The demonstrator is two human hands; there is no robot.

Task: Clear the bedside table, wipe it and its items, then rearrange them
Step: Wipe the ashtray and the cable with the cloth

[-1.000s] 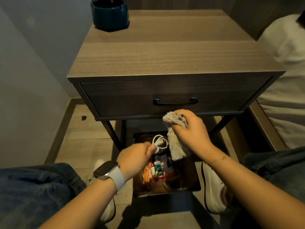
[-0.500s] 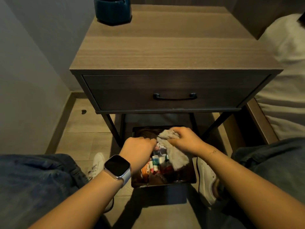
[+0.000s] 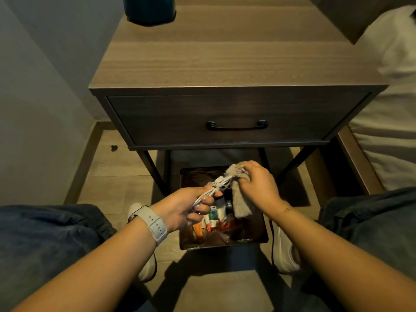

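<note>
Gripping the bundled white cable (image 3: 217, 186), now lifted from the tray (image 3: 262, 228) below, the left hand (image 3: 186, 207) offers it to the cloth (image 3: 239, 199) pinched in the right hand (image 3: 258, 184); wiping begins.

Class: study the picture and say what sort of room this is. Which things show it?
Most likely a bedroom: a wooden bedside table with a drawer stands right beside a bed with white bedding.

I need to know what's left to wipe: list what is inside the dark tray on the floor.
The tray holds small tubes and bottles, red, white and orange. The grey cloth and both hands cover part of it; labels are unreadable.
</note>
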